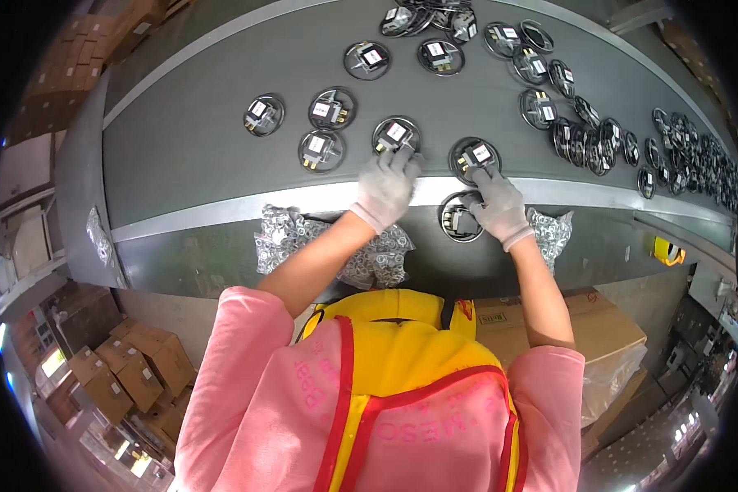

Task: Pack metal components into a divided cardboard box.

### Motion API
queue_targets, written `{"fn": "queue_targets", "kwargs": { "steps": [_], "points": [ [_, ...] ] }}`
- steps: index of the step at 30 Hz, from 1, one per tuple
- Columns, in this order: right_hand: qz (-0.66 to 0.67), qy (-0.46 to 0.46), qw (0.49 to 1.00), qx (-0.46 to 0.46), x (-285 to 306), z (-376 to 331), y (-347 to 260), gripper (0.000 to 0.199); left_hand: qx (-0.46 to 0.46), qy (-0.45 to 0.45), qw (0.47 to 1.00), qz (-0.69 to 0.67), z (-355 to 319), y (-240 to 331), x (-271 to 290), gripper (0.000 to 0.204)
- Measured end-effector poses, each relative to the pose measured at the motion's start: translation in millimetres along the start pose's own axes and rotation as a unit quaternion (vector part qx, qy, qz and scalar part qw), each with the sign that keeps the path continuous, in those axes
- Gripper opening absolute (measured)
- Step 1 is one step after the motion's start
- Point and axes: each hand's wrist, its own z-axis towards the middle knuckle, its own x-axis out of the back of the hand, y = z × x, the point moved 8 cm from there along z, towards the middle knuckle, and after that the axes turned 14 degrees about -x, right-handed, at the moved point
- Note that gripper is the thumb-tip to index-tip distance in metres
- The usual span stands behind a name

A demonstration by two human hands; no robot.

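Observation:
Both my hands wear pale grey gloves. My left hand (pixel 388 185) reaches over the metal edge of a conveyor belt, its outstretched fingertips on the lower rim of a coiled black cable (pixel 397 131) with a dark block and white label. Further right, my right hand (pixel 500 205) has thumb and fingers apart. Its fingers touch the bottom of a second cable coil (pixel 475 156) lying at the belt's edge. The thumb points at a third cable coil (pixel 459 220) on the near ledge, just below the metal edge. Neither hand has lifted a coil.
On the dark belt (pixel 213 156) lie several more cable coils (pixel 331 109), crowded together at the far right (pixel 689 152). Clear bags of small metal rings (pixel 377 261) lie on the near ledge, with another bag (pixel 551 236) beside my right wrist. Cardboard boxes (pixel 578 328) stand below.

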Motion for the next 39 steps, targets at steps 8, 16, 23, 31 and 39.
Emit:
{"fn": "queue_targets", "kwargs": {
  "steps": [8, 16, 23, 31, 39],
  "points": [
    [0.139, 0.252, 0.957, -0.041, 56, 10, 20, 0.016, 0.218, -0.13, 0.967, -0.037, -13, -12, -17, 0.04],
    [0.126, 0.121, 0.984, 0.045, 14, -17, 3, 0.02, 0.264, 0.048, 0.954, -0.131, -42, -36, 11, 0.019],
    [0.599, 0.01, 0.771, -0.217, 11, -14, 38, 0.028, 0.543, 0.232, 0.516, -0.621, -108, -57, 36, 0.016],
    [-0.092, 0.254, 0.962, 0.035, 25, 33, 22, 0.029, 0.471, 0.26, 0.767, -0.35, -127, -85, 46, 0.028],
    [0.48, -0.046, 0.864, -0.149, -10, 76, -32, 0.032, 0.351, -0.09, 0.932, -0.017, -113, -86, 34, 0.027]
  ]
}}
